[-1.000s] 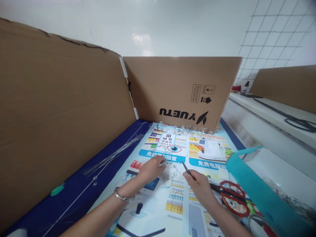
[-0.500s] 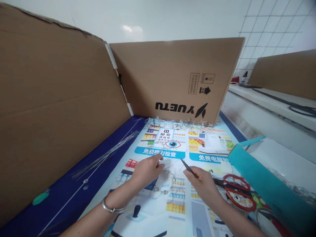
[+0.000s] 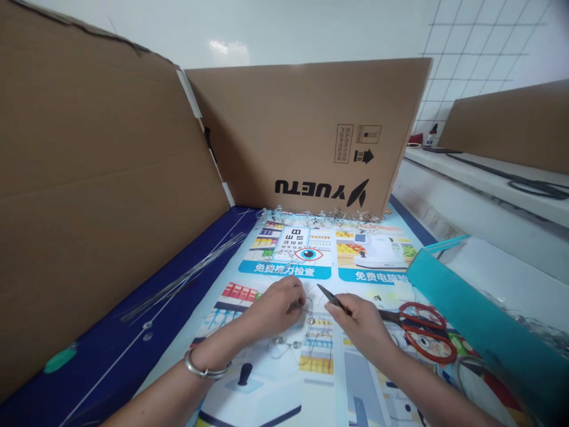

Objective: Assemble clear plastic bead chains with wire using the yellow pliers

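Observation:
My left hand (image 3: 280, 305), a metal bangle (image 3: 204, 365) on its wrist, is pinched closed over the printed sheet (image 3: 267, 385). A thin wire (image 3: 308, 302) curves out from its fingertips. In my right hand (image 3: 362, 326) is a slim dark metal tool, probably pliers (image 3: 329, 296), its pointed tip aimed at the left fingertips but apart from them. Below and between the hands lie small clear beads (image 3: 296, 344) on fine looping wire. Red-handled scissors (image 3: 429, 329) rest just right of my right hand.
Cardboard panels (image 3: 275, 118) wall the left and back. Tangled clear-beaded wire (image 3: 320, 219) lines the back panel's foot. A bundle of straight wires (image 3: 191, 273) lies on the blue surface at left. The teal box (image 3: 480, 320) at right holds more wire pieces.
My left hand has moved slightly right, its fingers now pinched around the wire. The tool's tip has come closer to it. The whole view has shifted a little.

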Demonstrator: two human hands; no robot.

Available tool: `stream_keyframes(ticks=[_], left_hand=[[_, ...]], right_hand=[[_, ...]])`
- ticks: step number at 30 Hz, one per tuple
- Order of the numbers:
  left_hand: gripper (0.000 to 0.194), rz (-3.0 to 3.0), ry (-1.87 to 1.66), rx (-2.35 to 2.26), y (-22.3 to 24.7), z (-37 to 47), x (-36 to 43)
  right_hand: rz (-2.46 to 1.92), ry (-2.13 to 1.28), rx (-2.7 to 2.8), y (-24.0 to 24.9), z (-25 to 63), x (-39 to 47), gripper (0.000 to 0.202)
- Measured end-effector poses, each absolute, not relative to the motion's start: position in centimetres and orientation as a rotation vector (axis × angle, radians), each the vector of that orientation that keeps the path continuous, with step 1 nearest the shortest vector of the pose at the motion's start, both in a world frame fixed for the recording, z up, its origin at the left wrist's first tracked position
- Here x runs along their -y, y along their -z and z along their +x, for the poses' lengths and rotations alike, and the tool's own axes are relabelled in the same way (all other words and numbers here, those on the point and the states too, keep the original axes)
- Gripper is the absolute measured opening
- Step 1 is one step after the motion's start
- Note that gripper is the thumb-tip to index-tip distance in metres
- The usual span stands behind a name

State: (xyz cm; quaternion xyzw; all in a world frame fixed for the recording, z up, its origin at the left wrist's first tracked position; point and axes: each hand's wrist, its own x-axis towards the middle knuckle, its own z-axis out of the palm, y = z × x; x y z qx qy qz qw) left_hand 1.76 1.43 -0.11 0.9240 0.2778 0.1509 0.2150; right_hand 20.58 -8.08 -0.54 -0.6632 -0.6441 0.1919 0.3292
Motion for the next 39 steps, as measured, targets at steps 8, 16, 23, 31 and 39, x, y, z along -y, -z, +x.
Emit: stream_keyframes(ticks=[8, 16, 23, 31, 39], left_hand=[[0.014, 2.651, -0.395, -0.917, 0.3, 1.6, -1.5], [0.009, 2.628, -0.387, -1.057, 0.8, 1.7, -1.6], [0.017, 2.515, -0.390, -1.124, 0.7, 1.7, -1.4], [0.021, 2.251, -0.593, -1.189, 1.7, 1.7, -2.0], [0.040, 2.265, -0.673, -1.181, 2.4, 1.9, -1.3]], right_hand=[[-1.785, -0.439, 1.716, 0.7, 20.8, 8.1, 0.034], [-1.868, -0.308, 1.799, 0.9, 20.9, 8.2, 0.031], [-1.838, -0.293, 1.758, 1.0, 20.9, 8.3, 0.031], [-1.820, -0.290, 1.652, 1.3, 21.0, 8.1, 0.034], [-1.811, -0.246, 1.664, 1.6, 21.2, 8.0, 0.035]])
